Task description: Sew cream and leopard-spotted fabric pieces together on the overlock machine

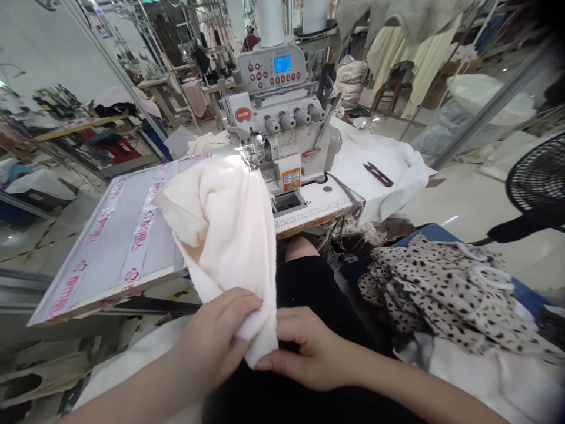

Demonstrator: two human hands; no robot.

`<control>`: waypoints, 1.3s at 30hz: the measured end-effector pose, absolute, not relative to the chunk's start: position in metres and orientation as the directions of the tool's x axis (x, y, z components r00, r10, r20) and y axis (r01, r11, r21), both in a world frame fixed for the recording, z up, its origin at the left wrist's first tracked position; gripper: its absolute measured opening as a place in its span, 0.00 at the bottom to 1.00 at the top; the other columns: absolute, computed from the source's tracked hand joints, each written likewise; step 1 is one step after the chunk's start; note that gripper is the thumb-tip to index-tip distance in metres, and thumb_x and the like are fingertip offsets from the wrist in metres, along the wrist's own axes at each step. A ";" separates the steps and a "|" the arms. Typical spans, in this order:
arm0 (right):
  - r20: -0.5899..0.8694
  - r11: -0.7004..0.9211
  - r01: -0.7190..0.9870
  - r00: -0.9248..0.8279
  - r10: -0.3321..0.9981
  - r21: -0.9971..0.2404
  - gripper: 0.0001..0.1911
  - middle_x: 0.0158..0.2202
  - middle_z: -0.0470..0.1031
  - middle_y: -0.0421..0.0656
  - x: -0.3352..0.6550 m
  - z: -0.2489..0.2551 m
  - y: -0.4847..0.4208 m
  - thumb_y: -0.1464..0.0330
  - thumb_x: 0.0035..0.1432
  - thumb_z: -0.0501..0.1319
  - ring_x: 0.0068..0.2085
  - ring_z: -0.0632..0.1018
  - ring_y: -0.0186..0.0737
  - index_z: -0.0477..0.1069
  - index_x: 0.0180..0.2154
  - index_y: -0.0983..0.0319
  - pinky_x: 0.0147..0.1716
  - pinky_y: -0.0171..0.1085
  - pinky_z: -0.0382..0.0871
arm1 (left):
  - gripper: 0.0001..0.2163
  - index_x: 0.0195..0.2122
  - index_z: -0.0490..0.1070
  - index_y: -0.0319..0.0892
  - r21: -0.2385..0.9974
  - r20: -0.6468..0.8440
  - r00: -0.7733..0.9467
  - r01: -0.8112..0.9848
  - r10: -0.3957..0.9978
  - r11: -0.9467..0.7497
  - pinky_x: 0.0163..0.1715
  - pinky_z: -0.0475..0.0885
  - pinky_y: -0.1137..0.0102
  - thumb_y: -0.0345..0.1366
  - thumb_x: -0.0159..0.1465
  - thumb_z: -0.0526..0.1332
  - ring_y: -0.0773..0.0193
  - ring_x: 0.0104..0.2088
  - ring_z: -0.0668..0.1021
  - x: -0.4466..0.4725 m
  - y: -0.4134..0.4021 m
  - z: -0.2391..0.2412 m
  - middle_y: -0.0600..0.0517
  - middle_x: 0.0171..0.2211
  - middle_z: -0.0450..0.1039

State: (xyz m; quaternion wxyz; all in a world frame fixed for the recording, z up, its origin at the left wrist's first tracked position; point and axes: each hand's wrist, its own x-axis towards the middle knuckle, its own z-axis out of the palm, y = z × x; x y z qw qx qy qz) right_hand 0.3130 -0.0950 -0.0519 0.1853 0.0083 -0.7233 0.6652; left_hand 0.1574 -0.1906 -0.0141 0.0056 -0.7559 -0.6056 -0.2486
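A cream fleece fabric piece [229, 224] runs from the needle area of an overlock sewing machine [282, 123] down over the table's front edge toward me. My left hand [220, 330] is closed on its near end, fingers curled over the cloth. Just to the right, my right hand [304, 347] pinches the lower edge of the same fabric between thumb and fingers. The upper end of the cloth lies under the machine's lit presser foot area; exactly how it sits there is hidden.
A plastic-covered table extension [119, 235] spreads to the left. Thread snips [378, 175] lie on white cloth [397, 159] at the right. Spotted fabric [441, 288] is heaped beside my right leg, and a black fan [538, 182] stands at the far right.
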 end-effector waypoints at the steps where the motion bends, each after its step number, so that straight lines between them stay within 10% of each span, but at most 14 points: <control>1: 0.264 0.135 -0.236 -0.932 0.249 -0.962 0.09 0.31 0.72 0.44 0.315 -0.053 -0.096 0.67 0.58 0.57 0.33 0.73 0.35 0.73 0.32 0.64 0.36 0.32 0.67 | 0.08 0.38 0.63 0.42 0.315 0.405 0.103 0.917 0.909 -0.244 0.35 0.71 0.76 0.26 0.58 0.51 0.69 0.35 0.75 0.159 -0.194 -0.018 0.51 0.33 0.72; 20: 0.021 -0.212 -0.114 -0.918 0.396 -0.971 0.12 0.21 0.66 0.38 0.323 -0.058 -0.107 0.65 0.60 0.55 0.21 0.67 0.27 0.65 0.27 0.65 0.22 0.27 0.62 | 0.13 0.44 0.67 0.43 0.332 0.513 0.125 0.883 0.849 -0.331 0.26 0.66 0.75 0.23 0.60 0.53 0.71 0.26 0.69 0.159 -0.210 -0.036 0.53 0.26 0.68; 39: -0.085 -0.351 -0.063 -0.917 0.389 -0.934 0.18 0.20 0.65 0.38 0.324 -0.067 -0.102 0.59 0.59 0.55 0.20 0.65 0.26 0.64 0.24 0.66 0.19 0.27 0.58 | 0.07 0.36 0.69 0.40 0.138 0.521 0.202 0.939 0.829 -0.315 0.48 0.59 0.64 0.25 0.57 0.59 0.67 0.33 0.74 0.172 -0.210 -0.032 0.53 0.31 0.74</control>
